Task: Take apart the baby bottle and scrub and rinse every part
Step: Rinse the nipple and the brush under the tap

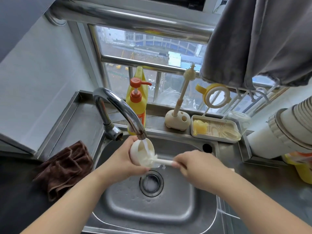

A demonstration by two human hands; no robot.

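My left hand [120,159] grips a white cup-shaped bottle part [137,153] under the faucet [128,114], and running water pours into its open mouth. My right hand [195,166] holds the white handle of a bottle brush [162,161]; its bristle head sits at the rim of the part. Both hands are over the steel sink [185,208], just above the drain [151,183]. A yellow-and-white bottle ring with handles [217,96] hangs on a rack at the window. A clear bottle body [239,119] lies at the back right.
A yellow soap pump bottle [136,102] stands behind the faucet. A second brush in a cream holder [177,119] and a white tray [216,128] with small parts sit on the ledge. A brown cloth [65,168] lies on the left counter. Grey fabric [261,39] hangs at upper right.
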